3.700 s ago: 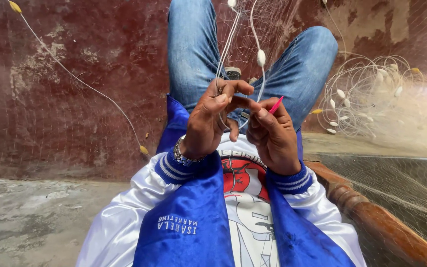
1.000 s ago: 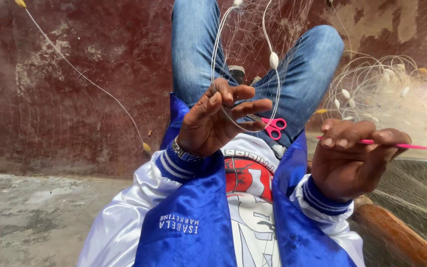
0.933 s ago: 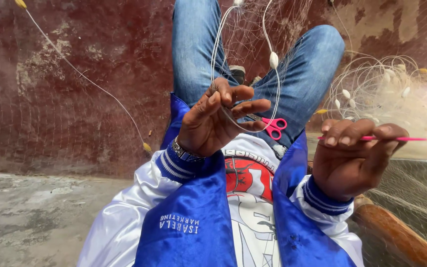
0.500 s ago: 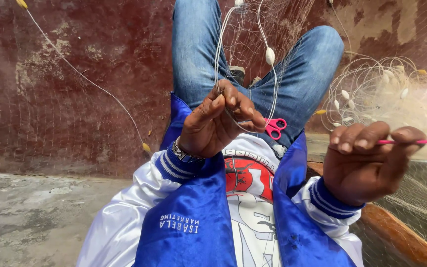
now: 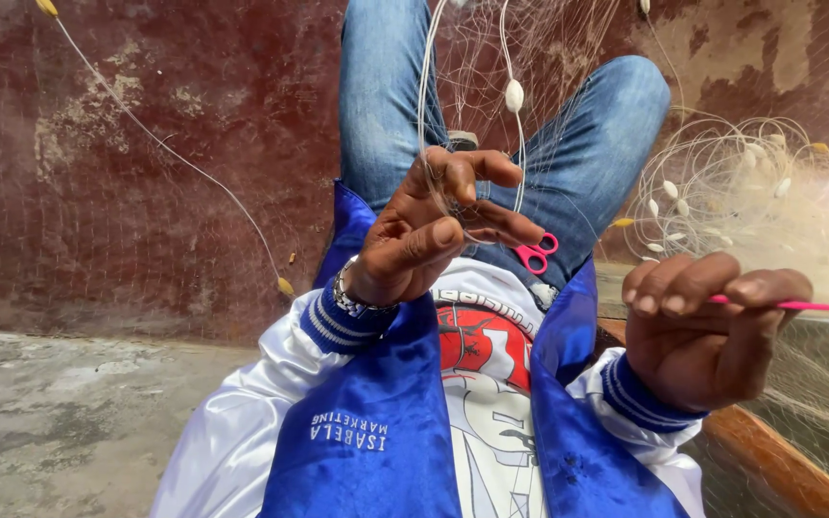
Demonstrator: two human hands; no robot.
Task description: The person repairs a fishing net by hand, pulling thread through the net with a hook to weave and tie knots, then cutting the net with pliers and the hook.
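Fingers busy up front in the head view: the left hand (image 5: 434, 230) is raised in front of the knees, thumb and curled fingers (image 5: 477, 168) pinched together on the thin white lines of the net (image 5: 491, 58) that hang down from the top of the frame. A white float (image 5: 514, 95) sits on one of those lines just above the hand. A metal watch (image 5: 349, 297) rings the left wrist, right at the striped cuff.

Out to the right, well apart from the left, the right hand (image 5: 707, 331) is closed, fingers (image 5: 683, 283) folded together and clamped on a slim pink needle (image 5: 789, 305) whose tip sticks out to the right past the fingertips.

Pink scissors (image 5: 535, 255) lie on the lap between the two hands, just below the left fingertips, handles showing against the jeans (image 5: 606, 144). The person wears a blue and white jacket (image 5: 367, 432) open over a printed shirt.

Behind, more net is piled in a loose coil with floats (image 5: 722, 182) at the right, against a dark red wall (image 5: 146, 144). A line with yellow floats (image 5: 284, 286) runs slanting across that wall. Grey floor (image 5: 50, 412) at lower left, a wooden rail (image 5: 769, 470) at lower right beneath the right hand.
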